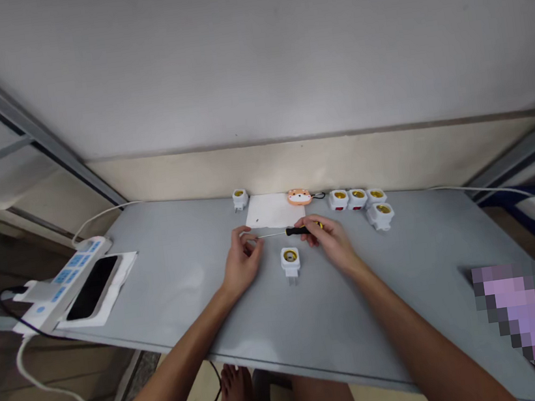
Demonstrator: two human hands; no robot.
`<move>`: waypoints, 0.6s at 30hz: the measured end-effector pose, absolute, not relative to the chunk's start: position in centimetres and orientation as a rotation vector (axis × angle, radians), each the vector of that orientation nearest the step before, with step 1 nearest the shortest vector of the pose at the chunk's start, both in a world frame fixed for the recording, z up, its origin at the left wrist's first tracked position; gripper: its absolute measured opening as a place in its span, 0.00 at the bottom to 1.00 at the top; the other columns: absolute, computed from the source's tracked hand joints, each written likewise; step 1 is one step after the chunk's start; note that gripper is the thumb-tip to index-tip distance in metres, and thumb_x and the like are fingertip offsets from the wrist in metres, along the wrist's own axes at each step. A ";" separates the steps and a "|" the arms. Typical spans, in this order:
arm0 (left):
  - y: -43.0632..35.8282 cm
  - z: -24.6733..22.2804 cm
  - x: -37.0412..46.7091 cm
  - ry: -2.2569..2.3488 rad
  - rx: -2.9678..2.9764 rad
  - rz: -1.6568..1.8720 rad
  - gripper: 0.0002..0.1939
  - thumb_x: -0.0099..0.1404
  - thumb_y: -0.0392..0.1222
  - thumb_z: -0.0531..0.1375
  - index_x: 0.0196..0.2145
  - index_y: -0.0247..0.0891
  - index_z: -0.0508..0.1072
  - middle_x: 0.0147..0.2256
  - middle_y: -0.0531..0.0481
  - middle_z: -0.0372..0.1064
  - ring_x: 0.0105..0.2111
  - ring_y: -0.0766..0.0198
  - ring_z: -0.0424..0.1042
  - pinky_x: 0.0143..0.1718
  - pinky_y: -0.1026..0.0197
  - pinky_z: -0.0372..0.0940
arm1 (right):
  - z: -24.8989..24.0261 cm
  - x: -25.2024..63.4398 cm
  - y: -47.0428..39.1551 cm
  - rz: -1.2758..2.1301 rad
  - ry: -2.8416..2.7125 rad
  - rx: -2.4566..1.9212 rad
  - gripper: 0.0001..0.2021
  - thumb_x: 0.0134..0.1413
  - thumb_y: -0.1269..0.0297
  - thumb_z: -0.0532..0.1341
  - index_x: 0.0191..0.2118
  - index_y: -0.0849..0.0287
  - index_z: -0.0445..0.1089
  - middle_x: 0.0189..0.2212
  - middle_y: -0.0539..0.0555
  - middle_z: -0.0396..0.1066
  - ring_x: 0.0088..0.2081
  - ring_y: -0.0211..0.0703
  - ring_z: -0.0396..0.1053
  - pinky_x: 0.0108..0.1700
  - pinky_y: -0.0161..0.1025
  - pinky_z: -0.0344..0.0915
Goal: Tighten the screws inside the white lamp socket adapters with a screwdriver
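Two bare hands over grey table (185,290), working a small screwdriver (296,230). Right hand (328,240) clenched round the black-and-yellow handle, shaft lying level and pointing left toward left hand (242,261). Left hand fingers curled, pinching something small and white at the shaft tip; too small to tell what, likely a lamp-socket part. One white lamp-socket adapter (290,262) lying between the hands, just in front of them, brass thread up, plug pins toward the wearer, touched by neither hand. Four more socket adapters (361,202) clustered at the back right, brass visible in each, looking whole; one more socket adapter (239,198) alone at back left. Progress judged: fastening work under way on one piece, nothing to show which units are finished. White sheet (273,211) behind the hands, orange cartoon-face gadget (299,197) at its right corner. Far left: white power strip with blue switches (64,280), dark phone (92,287) on a white cloth beside it, cables trailing off the edge. Plain pale wall behind, beige skirting band, metal frame rails at both sides. Bare foot on the floor under the table edge. Pixelated patch bottom right.
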State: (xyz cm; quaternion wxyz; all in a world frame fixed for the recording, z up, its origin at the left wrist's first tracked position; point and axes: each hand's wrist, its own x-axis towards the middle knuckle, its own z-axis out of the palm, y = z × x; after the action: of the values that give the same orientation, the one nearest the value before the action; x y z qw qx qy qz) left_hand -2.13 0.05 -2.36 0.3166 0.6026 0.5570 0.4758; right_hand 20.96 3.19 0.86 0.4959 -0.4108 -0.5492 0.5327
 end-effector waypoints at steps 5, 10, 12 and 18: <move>0.2 -2.2 -2.3 1.384 1.477 1.312 0.19 0.68 0.47 0.63 0.52 0.42 0.62 0.38 0.53 0.76 0.27 0.69 0.63 0.32 0.65 0.60 | 0.8 20.8 3.1 1.298 -1.350 -0.989 0.23 0.56 0.40 0.65 0.36 0.58 0.78 0.25 0.51 0.71 0.24 0.37 0.62 0.29 0.38 0.57; 0.5 -2.6 -2.4 1.344 1.400 1.364 0.20 0.67 0.48 0.64 0.51 0.40 0.63 0.37 0.51 0.78 0.24 0.70 0.63 0.29 0.66 0.59 | 0.3 21.0 3.3 1.291 -1.333 -0.998 0.23 0.56 0.40 0.65 0.36 0.59 0.79 0.24 0.50 0.71 0.24 0.36 0.61 0.29 0.37 0.55; 0.5 -2.7 -2.4 1.376 1.394 1.366 0.19 0.67 0.47 0.64 0.51 0.41 0.64 0.37 0.51 0.78 0.23 0.70 0.63 0.27 0.66 0.59 | 0.1 21.1 3.4 1.290 -1.316 -1.004 0.23 0.55 0.40 0.66 0.36 0.59 0.79 0.23 0.50 0.71 0.24 0.36 0.62 0.28 0.37 0.55; -0.2 -2.4 -2.2 1.510 1.487 1.306 0.18 0.68 0.40 0.63 0.54 0.43 0.68 0.38 0.52 0.80 0.25 0.68 0.69 0.32 0.64 0.65 | 0.7 21.4 3.3 1.249 -1.317 -1.016 0.21 0.54 0.42 0.67 0.34 0.58 0.79 0.22 0.50 0.70 0.24 0.38 0.63 0.28 0.37 0.57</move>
State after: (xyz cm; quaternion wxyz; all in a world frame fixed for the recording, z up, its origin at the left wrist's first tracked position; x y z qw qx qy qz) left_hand -2.20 -0.23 -2.40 0.3204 0.5660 0.5746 0.4968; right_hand 21.41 3.26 0.67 0.5063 -0.4211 -0.5460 0.5178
